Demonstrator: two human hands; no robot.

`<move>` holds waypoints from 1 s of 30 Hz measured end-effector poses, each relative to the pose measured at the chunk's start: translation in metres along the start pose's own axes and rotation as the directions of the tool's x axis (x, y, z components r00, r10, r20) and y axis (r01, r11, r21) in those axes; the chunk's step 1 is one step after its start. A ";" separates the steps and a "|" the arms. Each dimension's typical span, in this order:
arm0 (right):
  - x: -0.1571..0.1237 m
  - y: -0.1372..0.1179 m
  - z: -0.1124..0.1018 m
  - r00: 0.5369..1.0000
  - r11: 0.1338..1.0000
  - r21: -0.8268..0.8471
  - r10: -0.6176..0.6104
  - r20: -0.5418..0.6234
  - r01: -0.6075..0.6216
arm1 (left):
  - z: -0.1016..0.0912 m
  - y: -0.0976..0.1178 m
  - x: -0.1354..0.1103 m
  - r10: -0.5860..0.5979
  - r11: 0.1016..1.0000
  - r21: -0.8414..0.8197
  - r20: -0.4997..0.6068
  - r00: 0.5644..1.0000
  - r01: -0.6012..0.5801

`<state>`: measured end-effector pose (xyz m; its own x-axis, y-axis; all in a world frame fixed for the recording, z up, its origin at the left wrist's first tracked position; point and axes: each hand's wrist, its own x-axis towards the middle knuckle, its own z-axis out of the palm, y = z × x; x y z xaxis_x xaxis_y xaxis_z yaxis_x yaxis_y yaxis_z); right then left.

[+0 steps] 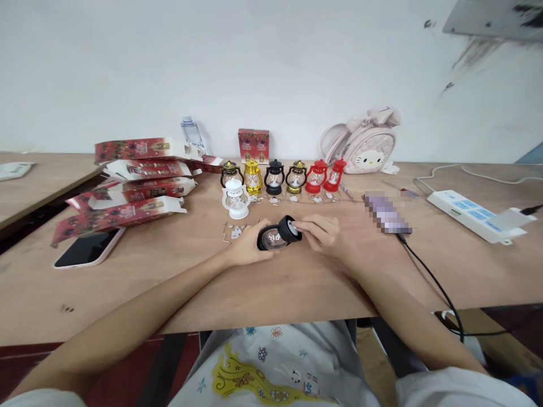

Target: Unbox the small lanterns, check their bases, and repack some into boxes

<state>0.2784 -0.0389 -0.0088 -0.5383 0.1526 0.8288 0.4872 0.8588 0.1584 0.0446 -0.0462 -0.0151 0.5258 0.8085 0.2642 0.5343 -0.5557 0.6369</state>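
Observation:
My left hand [248, 249] grips a small black toy lantern [278, 234] lying on its side on the wooden table [169, 282]. My right hand [322, 233] pinches at the lantern's base end, fingers closed on it. Just left of my left hand lie small metal parts [234, 230]. Behind them stands a white lantern [236, 200], and farther back a row of lanterns [282, 176] in black, gold and red, each with tiny parts in front.
Stacked red cartons [127, 186] and a phone [87, 249] lie at the left. A red box [253, 145], a water bottle [192, 133] and a pink bag [365, 141] stand at the back. A power strip [470, 215] and a black cable [428, 277] are at the right.

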 end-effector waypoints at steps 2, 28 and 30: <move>-0.001 0.002 -0.002 0.999 0.998 -0.046 -0.039 0.002 0.039 | 0.000 0.001 0.000 -0.003 1.000 -0.007 0.006 1.000 0.003; 0.003 0.001 -0.003 0.997 0.992 -0.107 -0.073 0.010 0.074 | 0.000 0.000 0.000 -0.006 1.000 -0.023 -0.001 1.000 0.006; 0.002 0.001 -0.003 0.998 0.991 -0.120 -0.062 0.027 0.065 | 0.000 0.000 0.000 -0.002 0.999 -0.036 -0.001 1.000 0.002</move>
<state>0.2800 -0.0388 -0.0057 -0.5859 0.1120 0.8026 0.5301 0.8021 0.2751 0.0449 -0.0460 -0.0151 0.5241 0.8099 0.2634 0.5114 -0.5466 0.6631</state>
